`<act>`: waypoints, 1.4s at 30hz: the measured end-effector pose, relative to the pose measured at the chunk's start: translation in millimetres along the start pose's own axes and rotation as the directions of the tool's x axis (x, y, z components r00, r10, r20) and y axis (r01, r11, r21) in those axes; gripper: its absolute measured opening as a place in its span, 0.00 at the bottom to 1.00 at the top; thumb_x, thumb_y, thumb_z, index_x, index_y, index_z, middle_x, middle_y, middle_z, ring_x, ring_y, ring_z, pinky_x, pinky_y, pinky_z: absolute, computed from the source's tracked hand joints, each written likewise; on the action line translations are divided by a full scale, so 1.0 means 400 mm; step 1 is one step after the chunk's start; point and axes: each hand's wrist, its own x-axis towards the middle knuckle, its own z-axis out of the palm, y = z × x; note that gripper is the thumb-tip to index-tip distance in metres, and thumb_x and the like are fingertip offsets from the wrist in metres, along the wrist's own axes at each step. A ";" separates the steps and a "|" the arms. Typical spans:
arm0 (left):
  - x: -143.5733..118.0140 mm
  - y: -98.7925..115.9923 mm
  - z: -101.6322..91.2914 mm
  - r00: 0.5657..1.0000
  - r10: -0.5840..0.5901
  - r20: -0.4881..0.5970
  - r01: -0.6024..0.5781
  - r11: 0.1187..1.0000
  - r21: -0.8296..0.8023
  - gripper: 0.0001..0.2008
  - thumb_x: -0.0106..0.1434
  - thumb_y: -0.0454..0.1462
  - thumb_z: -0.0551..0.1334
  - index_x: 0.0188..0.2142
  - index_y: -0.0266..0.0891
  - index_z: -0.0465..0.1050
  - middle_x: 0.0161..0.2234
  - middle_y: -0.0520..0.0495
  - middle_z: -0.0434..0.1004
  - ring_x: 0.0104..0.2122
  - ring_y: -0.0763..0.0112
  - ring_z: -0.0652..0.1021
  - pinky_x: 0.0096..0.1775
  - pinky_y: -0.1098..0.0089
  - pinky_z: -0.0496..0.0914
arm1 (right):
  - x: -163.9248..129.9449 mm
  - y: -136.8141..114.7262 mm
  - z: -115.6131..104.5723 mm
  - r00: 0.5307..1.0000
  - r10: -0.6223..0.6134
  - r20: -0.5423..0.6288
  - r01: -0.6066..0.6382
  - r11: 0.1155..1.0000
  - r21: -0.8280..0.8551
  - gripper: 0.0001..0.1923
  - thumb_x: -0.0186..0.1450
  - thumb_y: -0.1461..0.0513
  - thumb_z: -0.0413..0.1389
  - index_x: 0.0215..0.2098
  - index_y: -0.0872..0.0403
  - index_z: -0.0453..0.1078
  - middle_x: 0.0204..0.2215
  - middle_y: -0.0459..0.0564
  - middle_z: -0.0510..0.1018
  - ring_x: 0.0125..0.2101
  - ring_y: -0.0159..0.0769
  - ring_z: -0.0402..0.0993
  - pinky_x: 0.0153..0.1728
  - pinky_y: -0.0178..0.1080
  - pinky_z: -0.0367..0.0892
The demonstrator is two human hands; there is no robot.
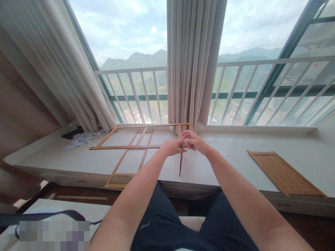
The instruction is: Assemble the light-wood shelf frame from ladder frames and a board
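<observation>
A wooden frame (131,147) of thin brown slats lies across the white window ledge, with narrower crosspieces inside it. At its right end, my left hand (171,147) is closed around the lower rail, close to an upright slat (180,164). My right hand (194,141) meets it there, its fingers bent and pinched together. Between the fingertips is a tiny shiny spot, too small to name. The fingers partly hide the joint where the slats meet. Another slatted section (123,174) reaches over the ledge's front edge on the left.
To the right, a flat wooden panel (286,172) overhangs the ledge (230,167). Crumpled white papers (81,139) lie at the far left by the curtain (86,87). A white railing (141,71) crosses the windows. A white surface (65,205) with a black strap is at lower left.
</observation>
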 end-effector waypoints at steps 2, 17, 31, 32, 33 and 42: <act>0.000 0.000 0.001 1.000 0.019 -0.010 -0.019 1.000 -0.007 0.26 0.64 0.58 0.57 0.51 0.46 0.75 0.42 0.43 0.83 0.42 0.55 0.82 0.41 0.63 0.74 | -0.002 -0.004 -0.005 0.999 0.022 0.037 -0.021 1.000 -0.022 0.21 0.55 0.59 0.56 0.48 0.52 0.70 0.33 0.46 0.76 0.20 0.28 0.64 0.14 0.32 0.50; 0.014 0.001 0.008 0.999 0.036 -0.006 -0.036 0.999 0.019 0.26 0.65 0.59 0.56 0.49 0.48 0.78 0.41 0.44 0.84 0.41 0.54 0.82 0.40 0.63 0.74 | -0.012 -0.012 -0.032 0.987 0.028 0.159 -0.016 0.997 -0.071 0.17 0.60 0.56 0.58 0.44 0.55 0.77 0.22 0.44 0.68 0.24 0.31 0.64 0.17 0.31 0.58; 0.012 0.007 0.001 1.000 0.021 0.014 -0.021 1.000 0.022 0.26 0.65 0.60 0.55 0.49 0.48 0.77 0.41 0.45 0.83 0.40 0.57 0.82 0.41 0.65 0.73 | -0.014 -0.009 -0.025 0.994 0.029 0.106 -0.010 0.985 -0.174 0.17 0.62 0.52 0.59 0.42 0.55 0.75 0.19 0.41 0.67 0.21 0.29 0.61 0.18 0.32 0.56; 0.012 0.008 0.001 1.000 0.025 0.019 -0.025 0.999 0.022 0.26 0.65 0.60 0.55 0.49 0.49 0.77 0.41 0.45 0.83 0.40 0.57 0.82 0.41 0.65 0.73 | -0.015 -0.010 -0.024 0.995 0.033 0.096 -0.016 0.985 -0.174 0.17 0.62 0.52 0.59 0.42 0.55 0.74 0.18 0.41 0.66 0.20 0.29 0.60 0.18 0.32 0.55; 0.013 0.008 0.001 0.999 0.029 0.022 -0.030 0.999 0.022 0.26 0.65 0.60 0.55 0.49 0.49 0.77 0.41 0.45 0.83 0.40 0.57 0.82 0.41 0.65 0.73 | -0.016 -0.010 -0.023 0.996 0.034 0.085 -0.019 0.985 -0.171 0.16 0.62 0.51 0.59 0.41 0.55 0.74 0.18 0.41 0.66 0.20 0.29 0.60 0.17 0.32 0.55; 0.019 0.008 0.007 0.998 0.056 0.005 -0.056 0.998 0.018 0.24 0.65 0.59 0.56 0.52 0.53 0.76 0.42 0.46 0.83 0.40 0.57 0.82 0.40 0.65 0.72 | -0.016 -0.002 -0.019 0.999 0.037 0.024 -0.032 0.980 -0.196 0.16 0.62 0.50 0.59 0.37 0.54 0.72 0.14 0.38 0.64 0.16 0.27 0.55 0.17 0.33 0.49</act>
